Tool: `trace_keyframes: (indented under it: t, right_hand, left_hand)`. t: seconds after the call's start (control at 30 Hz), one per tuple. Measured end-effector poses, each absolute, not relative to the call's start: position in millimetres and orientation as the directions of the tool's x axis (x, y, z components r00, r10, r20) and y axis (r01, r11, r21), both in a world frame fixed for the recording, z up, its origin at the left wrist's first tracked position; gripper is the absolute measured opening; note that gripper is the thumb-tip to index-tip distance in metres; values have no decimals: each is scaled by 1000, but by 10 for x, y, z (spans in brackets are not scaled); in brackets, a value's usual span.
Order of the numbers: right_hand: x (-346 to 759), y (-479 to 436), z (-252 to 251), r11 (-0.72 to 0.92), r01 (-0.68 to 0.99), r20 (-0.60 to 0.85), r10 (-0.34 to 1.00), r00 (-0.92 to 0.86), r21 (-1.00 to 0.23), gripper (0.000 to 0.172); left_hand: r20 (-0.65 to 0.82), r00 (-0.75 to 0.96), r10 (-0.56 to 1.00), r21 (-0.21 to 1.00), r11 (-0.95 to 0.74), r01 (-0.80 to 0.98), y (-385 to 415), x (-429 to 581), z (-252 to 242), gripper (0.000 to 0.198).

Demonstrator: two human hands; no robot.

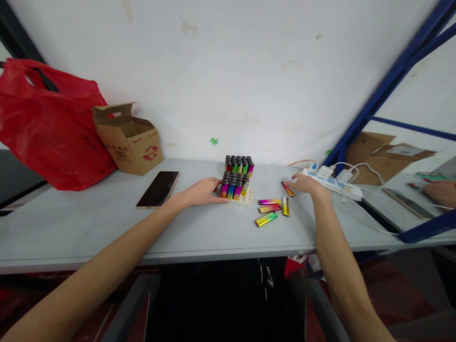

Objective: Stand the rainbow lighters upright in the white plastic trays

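Note:
A pale tray (247,196) with round holes stands near the middle of the table, packed with upright multicoloured lighters (231,189); holes show at its front right. My left hand (204,191) holds the tray's left side, thumb along the front edge and fingers curved beside the lighters. To the right, my right hand (305,183) has its fingertips on a red and yellow lighter (288,190) lying slanted on the table. Between the hands lie several loose lighters: a pink-yellow one (270,202), a red-yellow one (270,208), a green-yellow one (266,219) and a gold one (285,206).
A phone (158,189) lies left of my left hand. Behind it are an open cardboard box (130,142) and a red plastic bag (53,128). A white power strip (333,183) with cables lies beyond my right hand, beside a blue frame (370,114). Another person's hand (441,192) shows far right.

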State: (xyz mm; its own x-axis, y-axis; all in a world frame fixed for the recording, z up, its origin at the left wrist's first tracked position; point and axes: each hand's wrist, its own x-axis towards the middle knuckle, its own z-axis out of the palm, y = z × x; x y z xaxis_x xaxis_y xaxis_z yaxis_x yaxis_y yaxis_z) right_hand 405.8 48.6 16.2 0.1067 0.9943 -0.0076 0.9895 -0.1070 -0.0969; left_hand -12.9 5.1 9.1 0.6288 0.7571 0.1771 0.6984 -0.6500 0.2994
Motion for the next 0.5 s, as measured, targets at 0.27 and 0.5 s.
trace_keyframes:
  t: [0.27, 0.5]
  right_hand:
    - [3569, 536, 124, 154, 955, 244, 965, -91, -254, 24]
    - [3066, 370, 93, 463, 556, 413, 883, -222, -690, 40]
  left_hand:
    - [153, 627, 764, 284, -642, 712, 45, -117, 112, 67]
    - [162, 622, 766, 286, -640, 713, 33, -108, 118, 65]
